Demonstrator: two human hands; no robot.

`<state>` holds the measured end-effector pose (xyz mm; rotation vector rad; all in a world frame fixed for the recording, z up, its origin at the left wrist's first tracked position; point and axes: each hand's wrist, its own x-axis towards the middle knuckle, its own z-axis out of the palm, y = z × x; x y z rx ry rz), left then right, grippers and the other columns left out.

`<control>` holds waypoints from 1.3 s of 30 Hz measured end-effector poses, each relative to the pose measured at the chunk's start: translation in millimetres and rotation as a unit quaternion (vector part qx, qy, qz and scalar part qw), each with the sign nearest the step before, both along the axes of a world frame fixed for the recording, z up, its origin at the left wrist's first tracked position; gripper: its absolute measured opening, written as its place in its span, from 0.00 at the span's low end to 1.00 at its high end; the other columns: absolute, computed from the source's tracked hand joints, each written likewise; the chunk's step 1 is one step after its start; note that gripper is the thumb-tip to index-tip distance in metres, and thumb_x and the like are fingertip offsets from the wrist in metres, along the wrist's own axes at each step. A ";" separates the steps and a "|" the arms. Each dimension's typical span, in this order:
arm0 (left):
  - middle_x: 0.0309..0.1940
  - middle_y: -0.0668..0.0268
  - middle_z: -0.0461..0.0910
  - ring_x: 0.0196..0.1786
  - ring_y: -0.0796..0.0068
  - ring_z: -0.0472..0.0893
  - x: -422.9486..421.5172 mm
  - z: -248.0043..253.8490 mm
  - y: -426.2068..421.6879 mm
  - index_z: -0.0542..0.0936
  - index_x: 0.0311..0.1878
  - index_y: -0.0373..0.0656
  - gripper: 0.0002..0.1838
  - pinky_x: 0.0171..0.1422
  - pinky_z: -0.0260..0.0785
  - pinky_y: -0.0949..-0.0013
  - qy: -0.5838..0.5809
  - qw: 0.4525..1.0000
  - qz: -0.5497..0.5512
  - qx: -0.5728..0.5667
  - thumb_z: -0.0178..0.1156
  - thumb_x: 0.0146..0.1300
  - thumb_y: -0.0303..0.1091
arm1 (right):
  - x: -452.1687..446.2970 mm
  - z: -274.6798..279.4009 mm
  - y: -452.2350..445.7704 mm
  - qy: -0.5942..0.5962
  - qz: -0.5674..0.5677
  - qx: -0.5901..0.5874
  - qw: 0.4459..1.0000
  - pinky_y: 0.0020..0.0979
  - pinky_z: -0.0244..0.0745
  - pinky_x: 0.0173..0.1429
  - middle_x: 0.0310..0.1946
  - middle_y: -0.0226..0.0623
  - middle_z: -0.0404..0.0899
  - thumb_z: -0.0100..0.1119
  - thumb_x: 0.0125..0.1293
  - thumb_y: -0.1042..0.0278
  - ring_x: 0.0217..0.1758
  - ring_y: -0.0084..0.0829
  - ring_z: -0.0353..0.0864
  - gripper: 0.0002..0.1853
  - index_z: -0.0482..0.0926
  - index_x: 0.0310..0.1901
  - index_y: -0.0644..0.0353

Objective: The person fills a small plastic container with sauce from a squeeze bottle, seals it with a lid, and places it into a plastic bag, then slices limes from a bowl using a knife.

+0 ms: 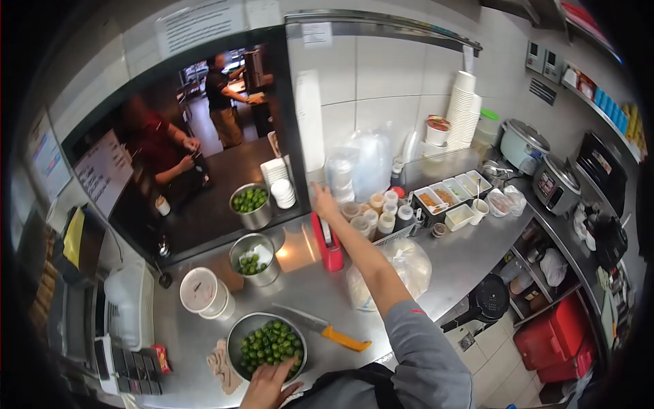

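My left hand (pixel 271 385) rests at the near rim of a metal bowl (pixel 232 339) of small green limes (pixel 269 346), its fingers stretched out over the fruit. My right hand (pixel 324 202) is extended far forward, just above a red box-shaped holder (pixel 328 247) on the counter; its fingers are too small and partly hidden to show whether they hold anything. To the right of the bowl lies a knife (pixel 327 328) with an orange handle. A second metal pot (pixel 257 273) contains some limes and something white. Another pot of limes (pixel 252 206) stands on the pass-through ledge.
White tubs (pixel 202 293) stand left of the pots; a cloth (pixel 221 367) lies beside the bowl. A filled plastic bag (pixel 402 269), several bottles (pixel 381 217) and a container tray (pixel 453 194) line the right side. Two people (pixel 228 102) are beyond the opening.
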<state>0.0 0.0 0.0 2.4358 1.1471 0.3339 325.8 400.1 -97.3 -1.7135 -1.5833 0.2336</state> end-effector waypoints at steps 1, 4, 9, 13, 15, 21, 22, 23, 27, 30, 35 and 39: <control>0.40 0.62 0.81 0.43 0.61 0.79 -13.2 5.9 2.3 0.75 0.52 0.46 0.21 0.54 0.68 0.57 -0.010 1.000 -0.010 0.007 0.65 0.54 0.37 | -20.2 9.6 -7.8 -0.015 -0.004 0.036 0.999 0.51 0.70 0.53 0.52 0.54 0.66 0.54 0.63 0.65 0.49 0.60 0.73 0.29 0.57 0.65 0.50; 0.43 0.51 0.77 0.47 0.51 0.75 42.2 9.8 -14.9 0.75 0.52 0.43 0.19 0.56 0.65 0.58 -0.089 0.993 0.058 -0.049 0.60 0.56 0.27 | 37.0 41.5 -37.9 -0.029 0.044 0.220 0.974 0.44 0.72 0.45 0.40 0.48 0.73 0.55 0.62 0.66 0.40 0.50 0.76 0.18 0.70 0.54 0.56; 0.38 0.54 0.78 0.43 0.52 0.76 65.0 9.3 12.7 0.77 0.47 0.39 0.15 0.53 0.66 0.58 -0.072 0.993 0.013 0.098 0.61 0.54 0.27 | 127.5 105.4 -34.3 0.055 -0.040 0.312 0.948 0.37 0.70 0.47 0.37 0.42 0.76 0.57 0.60 0.64 0.42 0.43 0.76 0.11 0.77 0.42 0.58; 0.36 0.55 0.78 0.42 0.54 0.77 112.8 11.5 22.6 0.78 0.43 0.39 0.11 0.55 0.65 0.56 -0.128 0.990 -0.007 0.063 0.60 0.54 0.26 | 271.5 127.1 2.0 -0.004 -0.166 0.340 0.926 0.36 0.73 0.44 0.34 0.42 0.82 0.59 0.59 0.65 0.38 0.37 0.80 0.09 0.80 0.37 0.62; 0.34 0.56 0.79 0.40 0.53 0.77 149.2 18.3 31.0 0.79 0.40 0.39 0.10 0.55 0.66 0.56 -0.165 0.982 0.000 0.094 0.60 0.53 0.25 | 332.5 131.0 15.8 0.003 -0.200 0.283 0.938 0.37 0.74 0.47 0.37 0.44 0.82 0.61 0.57 0.63 0.42 0.39 0.82 0.11 0.80 0.38 0.62; 0.34 0.55 0.78 0.39 0.52 0.76 244.3 -4.3 53.9 0.79 0.41 0.39 0.11 0.54 0.66 0.56 -0.154 0.986 0.036 0.053 0.61 0.53 0.26 | 440.3 109.8 69.0 -0.002 -0.250 0.130 0.960 0.42 0.74 0.48 0.37 0.50 0.81 0.65 0.52 0.60 0.45 0.48 0.79 0.17 0.79 0.40 0.62; 0.35 0.55 0.78 0.39 0.52 0.76 254.4 -4.7 55.9 0.78 0.43 0.39 0.12 0.53 0.67 0.56 -0.148 0.987 0.041 0.043 0.61 0.54 0.26 | 452.1 105.7 75.5 -0.007 -0.254 0.104 0.962 0.43 0.74 0.49 0.38 0.52 0.80 0.66 0.51 0.59 0.46 0.49 0.79 0.19 0.78 0.41 0.63; 0.35 0.55 0.78 0.39 0.51 0.76 265.0 -3.0 57.4 0.78 0.43 0.40 0.12 0.53 0.67 0.56 -0.160 0.983 0.058 0.071 0.61 0.54 0.26 | 461.8 101.9 82.6 -0.017 -0.256 0.087 0.963 0.43 0.74 0.49 0.38 0.53 0.80 0.67 0.50 0.58 0.46 0.50 0.79 0.20 0.78 0.42 0.63; 0.36 0.55 0.79 0.41 0.52 0.77 298.1 -2.3 62.3 0.79 0.43 0.40 0.13 0.53 0.68 0.56 -0.149 0.975 0.116 0.120 0.62 0.53 0.27 | 492.2 77.0 113.4 -0.008 -0.248 0.044 0.968 0.40 0.74 0.49 0.38 0.53 0.80 0.70 0.46 0.53 0.45 0.46 0.80 0.26 0.78 0.42 0.65; 0.37 0.56 0.80 0.42 0.53 0.78 317.7 -3.8 61.2 0.79 0.43 0.41 0.12 0.51 0.69 0.57 -0.080 0.984 0.129 0.096 0.63 0.54 0.27 | 504.3 70.8 118.9 0.035 -0.197 0.015 0.980 0.41 0.74 0.49 0.38 0.53 0.80 0.73 0.43 0.53 0.45 0.47 0.80 0.28 0.78 0.42 0.65; 0.36 0.57 0.80 0.41 0.54 0.78 336.7 2.0 61.8 0.80 0.42 0.41 0.11 0.48 0.69 0.58 -0.137 0.978 0.124 0.096 0.63 0.53 0.28 | 510.0 70.2 128.5 -0.023 -0.157 0.069 0.985 0.37 0.75 0.42 0.30 0.48 0.81 0.75 0.39 0.53 0.36 0.42 0.81 0.26 0.80 0.34 0.66; 0.36 0.56 0.80 0.41 0.53 0.78 345.8 17.0 61.2 0.80 0.39 0.40 0.10 0.47 0.69 0.58 -0.113 0.982 0.120 0.092 0.63 0.53 0.28 | 506.0 90.1 114.2 0.002 -0.148 0.093 0.985 0.39 0.74 0.45 0.33 0.50 0.81 0.75 0.40 0.55 0.40 0.45 0.80 0.25 0.78 0.35 0.65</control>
